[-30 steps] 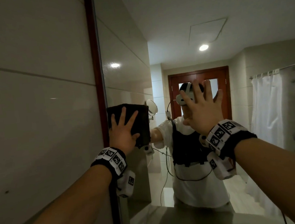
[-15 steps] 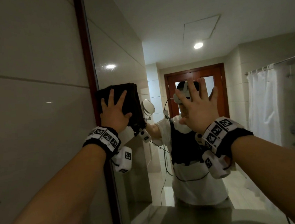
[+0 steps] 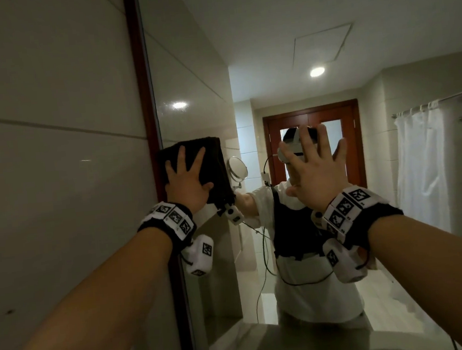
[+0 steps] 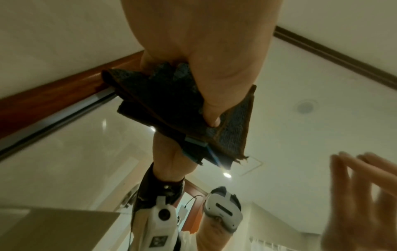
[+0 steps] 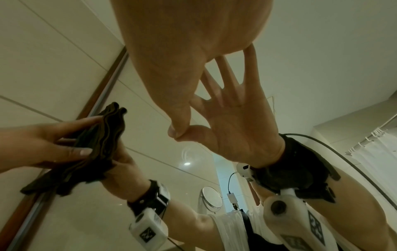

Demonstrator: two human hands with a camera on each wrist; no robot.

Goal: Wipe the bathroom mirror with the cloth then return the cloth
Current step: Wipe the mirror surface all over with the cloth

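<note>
My left hand [image 3: 185,181] presses a folded dark cloth [image 3: 214,162] flat against the bathroom mirror [image 3: 188,81], right beside its left edge. The fingers are straight and spread over the cloth [image 4: 163,105], and the cloth's lower corner hangs free below the palm. My right hand [image 3: 316,173] lies flat on the glass further right, fingers spread and empty. In the right wrist view its thumb [image 5: 176,129] meets its own reflection on the mirror, with the cloth [image 5: 101,141] to the left.
A red-brown wooden frame [image 3: 145,98] borders the mirror, with a glossy tiled wall [image 3: 55,162] to its left. A countertop edge [image 3: 295,345] lies below. The glass reflects a person, a round swivel mirror [image 3: 237,168], a door and a white shower curtain [image 3: 419,172].
My left hand slid the cloth upward along the mirror's left edge and now holds about level. My right hand has stayed flat on the glass.
</note>
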